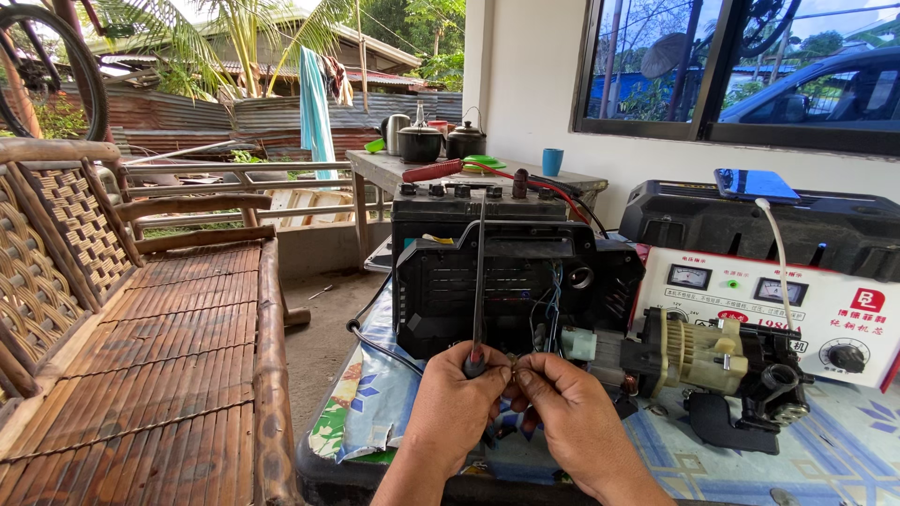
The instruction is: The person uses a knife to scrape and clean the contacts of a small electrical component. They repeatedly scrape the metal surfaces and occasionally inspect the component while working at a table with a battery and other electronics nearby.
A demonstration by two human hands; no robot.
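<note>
Head view, outdoor bench setup.

Hands: L hand point(453, 405) at 6 o'clock of frame, clenched round a long thin screwdriver point(479, 281); the handle end sits in the fingers and the shaft runs almost straight up toward 12 o'clock, crossing the front of the black casing point(511, 286). R hand point(567, 412) just beside L, at its 3 o'clock, fingertips touching L's fingertips. Both pinch a very small brownish part point(512, 360) between them; too small to tell what kind.

Work area: black casing stands upright at 12 o'clock of the hands, slotted face toward the camera, blue wires showing at its right side. Behind it, further toward 12, a black battery point(478, 201) with a red cable point(553, 190) on a terminal. At 2–3 o'clock of the hands: exposed motor assy point(712, 361), cream and black, lying on the patterned blue cloth point(844, 440). Behind the motor, a white charger unit point(778, 305) w/ two gauges and a knob. Black case point(694, 220) behind that, a phone point(755, 185) resting on top, white cable hanging from it.

Surroundings: woven bamboo bench point(141, 328) at 9 o'clock, well apart from the hands. Back table point(375, 169) at 12 o'clock carries dark kettles point(441, 141) and a blue cup point(552, 161). Window w/ dark frame at 1–2 o'clock.
</note>
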